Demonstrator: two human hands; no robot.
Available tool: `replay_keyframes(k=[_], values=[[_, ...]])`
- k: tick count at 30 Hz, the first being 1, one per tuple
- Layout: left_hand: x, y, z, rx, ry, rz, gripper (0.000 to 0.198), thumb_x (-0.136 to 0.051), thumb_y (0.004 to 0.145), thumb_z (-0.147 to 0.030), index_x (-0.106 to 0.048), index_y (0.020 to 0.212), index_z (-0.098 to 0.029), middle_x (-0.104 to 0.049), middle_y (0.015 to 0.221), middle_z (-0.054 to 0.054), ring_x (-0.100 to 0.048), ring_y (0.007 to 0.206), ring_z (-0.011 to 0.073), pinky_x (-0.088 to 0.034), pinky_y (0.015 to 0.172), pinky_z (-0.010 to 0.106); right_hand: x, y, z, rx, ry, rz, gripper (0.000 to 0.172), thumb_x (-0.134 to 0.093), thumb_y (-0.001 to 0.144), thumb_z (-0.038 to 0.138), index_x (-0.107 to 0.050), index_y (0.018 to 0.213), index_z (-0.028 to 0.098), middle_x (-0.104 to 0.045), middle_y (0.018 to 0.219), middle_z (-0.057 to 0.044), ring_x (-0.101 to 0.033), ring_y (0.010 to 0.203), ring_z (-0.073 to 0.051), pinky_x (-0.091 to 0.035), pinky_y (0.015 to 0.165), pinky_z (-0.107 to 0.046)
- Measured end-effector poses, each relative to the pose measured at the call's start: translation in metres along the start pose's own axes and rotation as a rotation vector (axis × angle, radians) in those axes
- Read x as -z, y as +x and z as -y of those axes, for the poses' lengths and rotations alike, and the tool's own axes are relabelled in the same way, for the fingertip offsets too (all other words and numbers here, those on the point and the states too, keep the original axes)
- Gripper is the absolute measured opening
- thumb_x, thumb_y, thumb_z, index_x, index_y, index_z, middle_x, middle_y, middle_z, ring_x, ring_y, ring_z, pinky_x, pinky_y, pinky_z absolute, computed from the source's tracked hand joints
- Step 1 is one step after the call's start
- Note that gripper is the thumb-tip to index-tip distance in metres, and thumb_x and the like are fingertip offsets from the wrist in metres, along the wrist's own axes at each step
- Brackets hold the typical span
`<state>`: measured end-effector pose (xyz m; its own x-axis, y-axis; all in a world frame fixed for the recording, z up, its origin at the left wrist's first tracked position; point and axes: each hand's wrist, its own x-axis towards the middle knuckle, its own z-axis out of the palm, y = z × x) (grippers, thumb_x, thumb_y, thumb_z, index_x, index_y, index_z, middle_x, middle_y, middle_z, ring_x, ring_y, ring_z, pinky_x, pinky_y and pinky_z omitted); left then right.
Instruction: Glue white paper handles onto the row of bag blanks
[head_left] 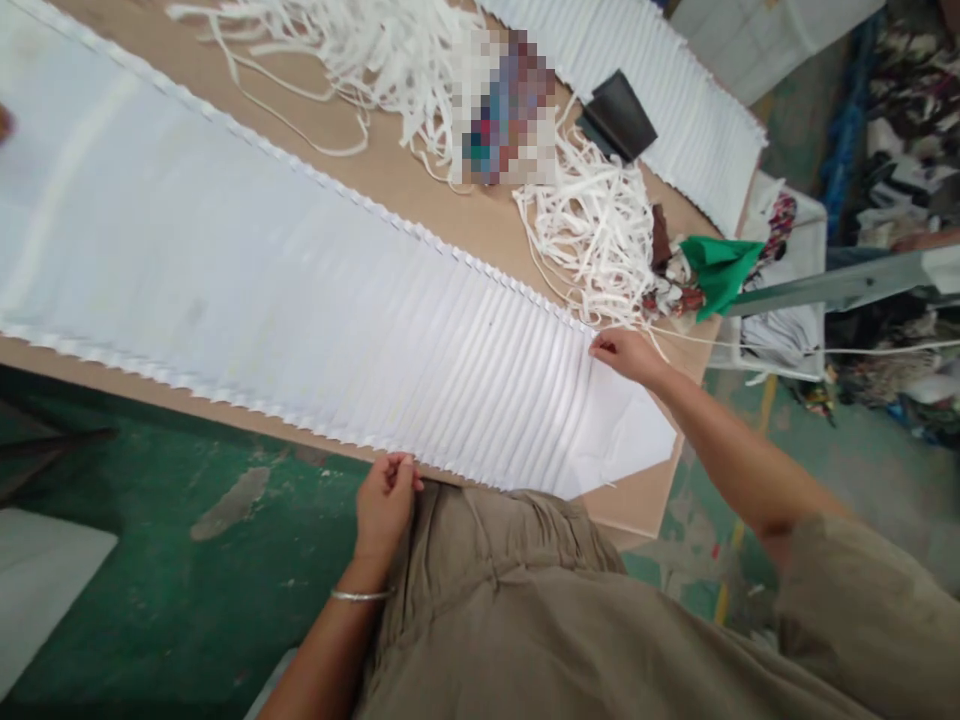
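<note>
A long pleated white sheet (465, 350) runs along the table, with close folds at its right part and a smoother stretch to the left. At the sheet's far edge, by the last folds, my right hand (626, 352) is closed in a pinch on the pleated material. My left hand (386, 500) is closed with curled fingers at the near table edge, beside the sheet's lower border; what those fingers hold, if anything, is hidden. Beyond the folds lies a flat white end piece (630, 430) with slanted corners.
Piles of white strips (600, 220) lie behind the sheet, with a dark folded piece (619, 115) and green cloth (720, 270) nearby. A second pleated sheet (637, 90) is farther back. A white bin (814, 290) stands right of the brown table (637, 505). Someone's fingertip shows far left.
</note>
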<state>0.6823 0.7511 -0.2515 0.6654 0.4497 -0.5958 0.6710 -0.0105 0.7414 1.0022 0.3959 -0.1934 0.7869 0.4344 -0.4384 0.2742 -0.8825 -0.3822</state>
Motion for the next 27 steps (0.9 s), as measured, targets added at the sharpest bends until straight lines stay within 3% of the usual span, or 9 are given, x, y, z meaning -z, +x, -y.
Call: replay_keyframes(k=[2,5,7,10,15,20,23,27], values=[[-0.003,0.0,-0.007,-0.016,0.008,0.031,0.035,-0.058,0.086,-0.05,-0.062,0.093,-0.017,-0.066,0.069,0.001,-0.063,0.063,0.0178,-0.048,0.063,0.028,-0.016,-0.061,-0.016,-0.045,0.016,0.076,0.015,-0.062,0.083,0.03,-0.072,0.08,0.018,-0.07,0.072,-0.002,-0.058,0.067,-0.015,-0.039,0.066,-0.025],[-0.006,-0.001,-0.019,-0.046,-0.004,0.065,0.033,-0.058,0.086,-0.049,-0.061,0.094,-0.017,-0.066,0.07,0.001,-0.063,0.063,0.0162,-0.048,0.063,0.026,-0.051,-0.14,-0.031,-0.134,0.047,0.081,0.016,-0.061,0.083,0.03,-0.069,0.075,0.019,-0.067,0.064,0.0,-0.055,0.06,-0.014,-0.038,0.06,-0.024],[-0.009,-0.002,-0.026,-0.074,-0.006,0.088,0.033,-0.059,0.085,-0.048,-0.06,0.094,-0.017,-0.066,0.071,0.001,-0.062,0.063,0.0155,-0.049,0.062,0.026,-0.077,-0.178,-0.033,-0.192,0.067,0.045,0.018,-0.057,0.087,0.031,-0.068,0.077,0.019,-0.067,0.065,-0.001,-0.056,0.059,-0.015,-0.039,0.059,-0.025],[-0.016,-0.006,-0.033,-0.111,0.008,0.124,0.033,-0.058,0.086,-0.048,-0.06,0.094,-0.017,-0.066,0.073,0.001,-0.062,0.063,0.0152,-0.049,0.061,0.026,-0.112,-0.207,-0.026,-0.225,0.095,-0.023,0.019,-0.052,0.092,0.03,-0.067,0.089,0.019,-0.067,0.074,-0.002,-0.059,0.066,-0.016,-0.045,0.064,-0.026],[-0.029,-0.017,-0.043,-0.155,0.049,0.213,0.032,-0.058,0.086,-0.048,-0.059,0.094,-0.017,-0.064,0.071,0.001,-0.062,0.064,0.0158,-0.049,0.063,0.026,-0.15,-0.207,-0.004,-0.143,0.099,-0.114,0.022,-0.056,0.092,0.023,-0.066,0.111,0.02,-0.065,0.104,-0.009,-0.06,0.094,-0.022,-0.047,0.088,-0.035],[-0.045,-0.022,-0.053,-0.227,0.12,0.362,0.029,-0.055,0.09,-0.045,-0.059,0.095,-0.017,-0.063,0.072,0.0,-0.06,0.063,0.0153,-0.049,0.064,0.027,-0.155,-0.19,0.004,-0.066,0.102,-0.128,0.015,-0.056,0.092,0.018,-0.069,0.098,0.019,-0.062,0.104,-0.011,-0.056,0.1,-0.025,-0.044,0.093,-0.038],[-0.072,-0.022,-0.065,-0.342,0.263,0.505,0.027,-0.053,0.092,-0.04,-0.064,0.101,-0.017,-0.067,0.085,0.004,-0.063,0.069,0.0163,-0.05,0.067,0.028,-0.149,-0.181,0.008,-0.029,0.126,-0.115,0.01,-0.058,0.092,0.019,-0.068,0.092,0.018,-0.065,0.103,-0.012,-0.057,0.102,-0.025,-0.043,0.092,-0.037],[-0.133,-0.027,-0.089,-0.635,0.457,0.683,0.033,-0.056,0.091,-0.028,-0.064,0.121,-0.018,-0.065,0.12,0.011,-0.066,0.086,0.0184,-0.052,0.082,0.032,-0.138,-0.166,0.021,0.043,0.165,-0.064,0.007,-0.061,0.091,0.02,-0.067,0.091,0.02,-0.072,0.093,-0.005,-0.064,0.094,-0.022,-0.041,0.092,-0.035]])
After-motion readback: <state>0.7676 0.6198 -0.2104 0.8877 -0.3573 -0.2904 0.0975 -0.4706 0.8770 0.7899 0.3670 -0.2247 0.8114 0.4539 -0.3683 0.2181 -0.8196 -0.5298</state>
